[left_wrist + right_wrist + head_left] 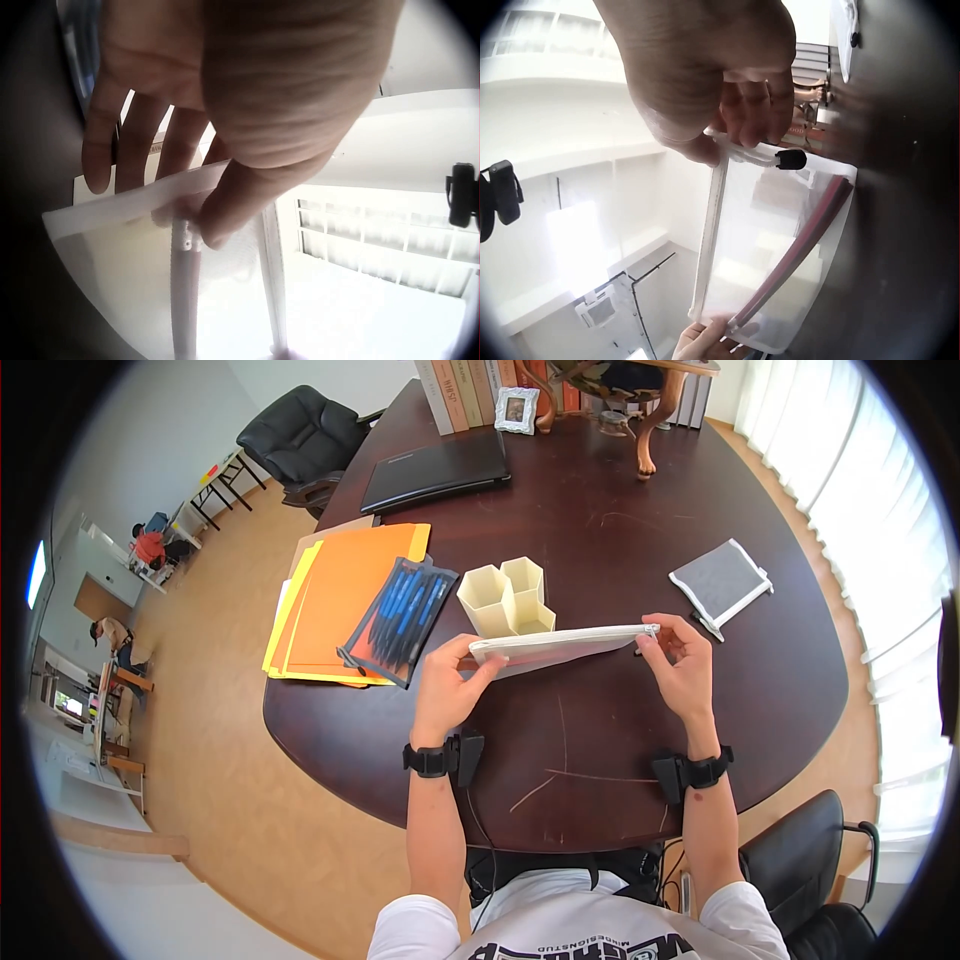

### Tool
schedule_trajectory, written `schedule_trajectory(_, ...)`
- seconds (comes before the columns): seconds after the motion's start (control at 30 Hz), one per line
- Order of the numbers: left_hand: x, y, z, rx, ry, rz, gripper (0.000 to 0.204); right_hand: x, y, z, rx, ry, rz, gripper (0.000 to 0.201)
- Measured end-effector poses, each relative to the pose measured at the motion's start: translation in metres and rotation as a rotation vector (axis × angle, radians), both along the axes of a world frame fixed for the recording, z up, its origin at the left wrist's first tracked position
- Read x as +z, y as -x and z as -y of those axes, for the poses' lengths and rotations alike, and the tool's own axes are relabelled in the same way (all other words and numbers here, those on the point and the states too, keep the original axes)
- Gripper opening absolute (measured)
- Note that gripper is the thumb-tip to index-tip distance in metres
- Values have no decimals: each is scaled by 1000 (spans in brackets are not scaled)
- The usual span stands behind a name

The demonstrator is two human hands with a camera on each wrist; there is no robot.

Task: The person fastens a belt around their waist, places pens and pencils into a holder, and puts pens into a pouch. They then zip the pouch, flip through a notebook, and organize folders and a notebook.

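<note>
A translucent white zip pouch (pixel 575 647) is stretched between my two hands above the near side of the table. My left hand (pixel 443 685) pinches its left end, thumb in front and fingers behind. At the right end, my right hand (pixel 684 668) grips the corner between thumb and fingers. A white cord with a black-tipped zipper pull (pixel 791 159) hangs by the right fingers. In the right wrist view, a pinkish strip (pixel 795 251) runs along the pouch, and pale shapes show through its sheet. Just beyond the pouch stands a cream hexagonal pen holder (pixel 488 600).
Left of the holder, a dark mesh pouch of blue pens (pixel 402 615) lies partly on orange and yellow folders (pixel 340 595). A grey pouch with white edging (pixel 722 582) lies at the right. Farther back are a closed black laptop (pixel 440 472), books (pixel 465 395) and a photo frame (pixel 516 410).
</note>
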State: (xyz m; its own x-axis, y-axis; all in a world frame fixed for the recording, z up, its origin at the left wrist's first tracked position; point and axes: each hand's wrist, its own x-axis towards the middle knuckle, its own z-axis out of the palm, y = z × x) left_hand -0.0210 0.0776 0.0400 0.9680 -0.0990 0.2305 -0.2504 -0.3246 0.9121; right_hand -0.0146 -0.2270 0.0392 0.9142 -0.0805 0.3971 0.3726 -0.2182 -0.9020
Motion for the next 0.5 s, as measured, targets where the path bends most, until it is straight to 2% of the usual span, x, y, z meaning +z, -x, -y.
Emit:
schedule_trajectory(0.37,4,2,1,-14,-100,37,11,5,5,-1,-28,16,43,15)
schedule_trajectory(0.47,12,6,3,-25,-128,-105,12,6,5,-2,-24,10,43,14)
schedule_trajectory(0.5,8,4,2,-42,-203,-72,12,6,6,-3,-24,8,42,14)
